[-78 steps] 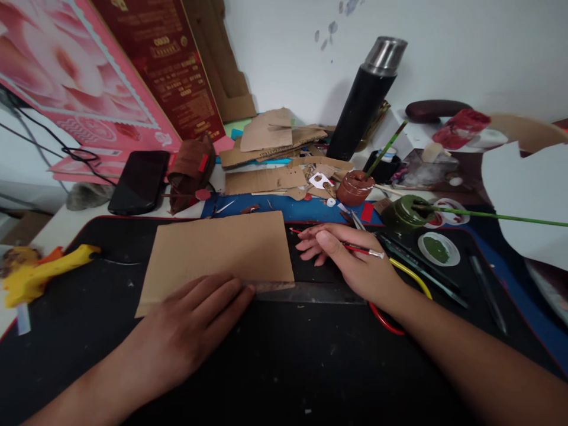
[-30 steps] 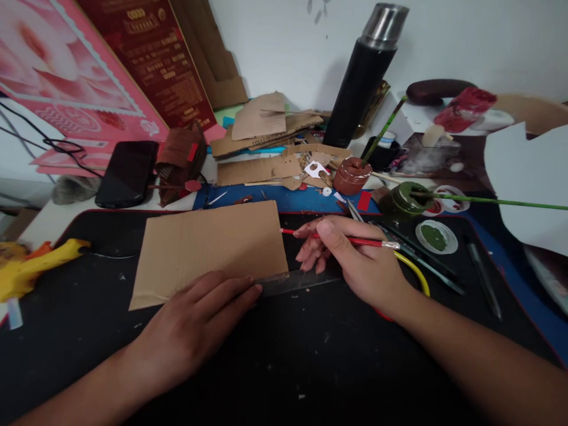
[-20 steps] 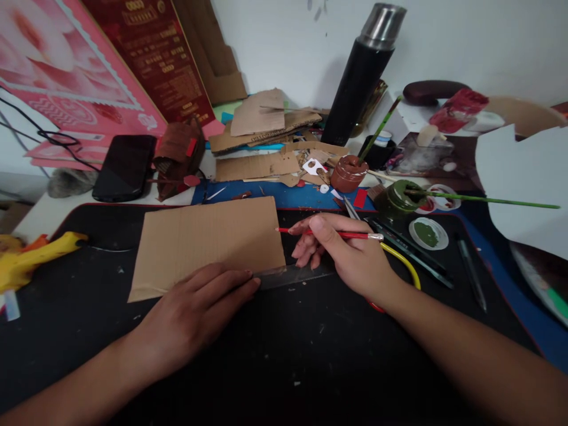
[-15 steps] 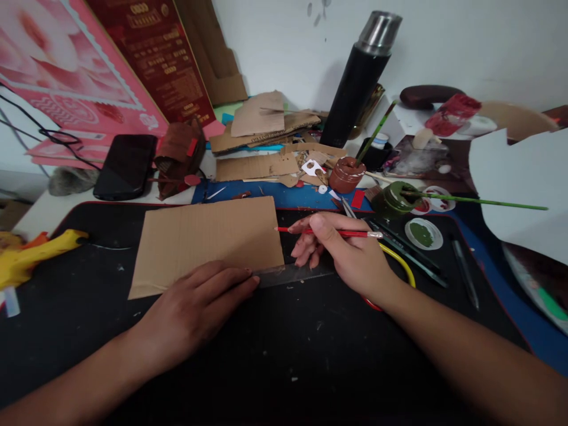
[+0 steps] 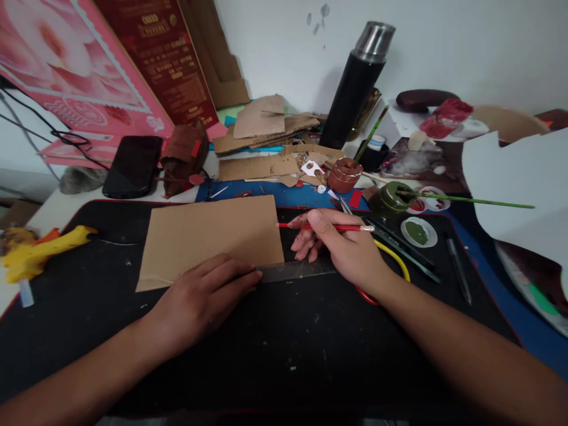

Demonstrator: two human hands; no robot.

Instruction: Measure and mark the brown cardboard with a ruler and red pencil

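Observation:
A rectangular piece of brown cardboard point(image 5: 213, 231) lies flat on the black mat. Along its near edge runs a clear ruler point(image 5: 295, 271), which sticks out past the cardboard's right side. My left hand point(image 5: 204, 290) rests over the ruler and the cardboard's lower edge, fingers stretched out and pressing down. Between the thumb and fingers of my right hand point(image 5: 337, 242) is a red pencil point(image 5: 350, 228), held nearly level. Its tip points left, close to the cardboard's right edge. The left part of the ruler is hidden under my left hand.
Scissors with a yellow and red handle point(image 5: 394, 254) lie partly under my right wrist. Pens point(image 5: 408, 251), a brown paint jar point(image 5: 345, 176) and a green paint jar point(image 5: 393, 198) stand or lie nearby. A yellow glue gun point(image 5: 48, 251) is at left; a black flask point(image 5: 352, 89) stands behind.
The view has shifted slightly, so the surroundings sit a little differently in frame. Both hands keep nearly the same pose on the ruler and pencil.

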